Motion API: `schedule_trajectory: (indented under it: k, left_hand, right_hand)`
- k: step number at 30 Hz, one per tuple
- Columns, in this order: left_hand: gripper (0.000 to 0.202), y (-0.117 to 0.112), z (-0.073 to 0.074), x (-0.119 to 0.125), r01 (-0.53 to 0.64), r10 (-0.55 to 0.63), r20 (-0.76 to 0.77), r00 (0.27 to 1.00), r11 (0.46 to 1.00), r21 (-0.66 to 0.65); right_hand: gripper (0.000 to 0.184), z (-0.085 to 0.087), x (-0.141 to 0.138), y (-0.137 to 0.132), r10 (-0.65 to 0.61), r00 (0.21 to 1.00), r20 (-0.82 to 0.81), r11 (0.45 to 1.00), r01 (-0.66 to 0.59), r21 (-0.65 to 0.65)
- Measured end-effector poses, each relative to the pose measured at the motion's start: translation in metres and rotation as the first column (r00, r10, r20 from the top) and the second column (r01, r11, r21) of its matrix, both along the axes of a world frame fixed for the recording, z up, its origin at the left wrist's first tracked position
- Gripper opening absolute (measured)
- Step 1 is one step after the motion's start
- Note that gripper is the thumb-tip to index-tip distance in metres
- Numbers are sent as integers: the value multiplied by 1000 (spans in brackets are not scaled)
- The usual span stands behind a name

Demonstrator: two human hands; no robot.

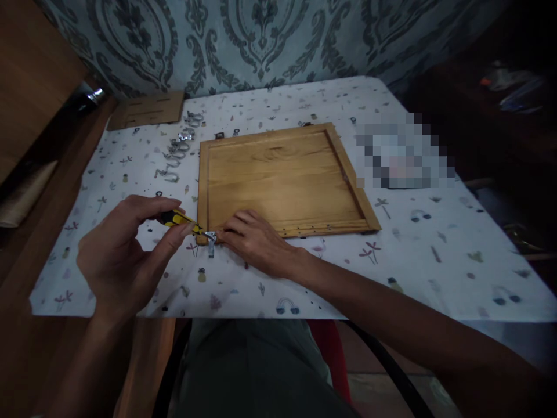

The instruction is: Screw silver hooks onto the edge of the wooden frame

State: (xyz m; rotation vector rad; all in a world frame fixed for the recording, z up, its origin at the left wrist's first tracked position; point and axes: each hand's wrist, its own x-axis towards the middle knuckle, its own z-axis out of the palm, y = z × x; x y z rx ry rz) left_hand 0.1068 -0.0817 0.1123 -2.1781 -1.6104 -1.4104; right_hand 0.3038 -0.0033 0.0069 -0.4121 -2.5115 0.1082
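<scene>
A framed wooden panel lies flat on the table. At its near left corner sits a small metal latch, part of it sticking out past the edge. My left hand grips a yellow and black screwdriver between thumb and fingers, its shaft slanting down to the latch. My right hand rests on the panel's near edge with bent fingers. Its fingertips press close against the latch, holding it at the wood; the thumb is mostly hidden.
Several metal latches lie in a row left of the panel. Behind them is a flat piece of cardboard. A blurred-out object lies to the right on the patterned tablecloth. Patterned wallpaper rises behind the table.
</scene>
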Motion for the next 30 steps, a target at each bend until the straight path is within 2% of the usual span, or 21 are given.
schedule_trajectory:
  k: [4,11,21,26,30]
  left_hand:
    - [29,3,-2,0,6,-5,-26,1000,999,51]
    - [21,5,2,1,-35,37,-71,997,999,17]
    - [29,4,11,-1,26,-30,-45,999,996,-86]
    - [34,3,11,0,63,-69,-64,996,994,-91]
    - [30,4,9,2,48,-53,-89,995,997,-64]
  right_hand:
    - [19,-1,0,0,-7,1000,2,1000,7,-2]
    - [18,-1,-1,0,-4,999,-36,1000,5,16]
    - [19,-2,-2,0,-9,1000,3,1000,9,2]
    - [20,-1,-1,0,-11,1000,19,1000,11,-6]
    - [23,1,0,1,-5,999,47,1000,6,-10]
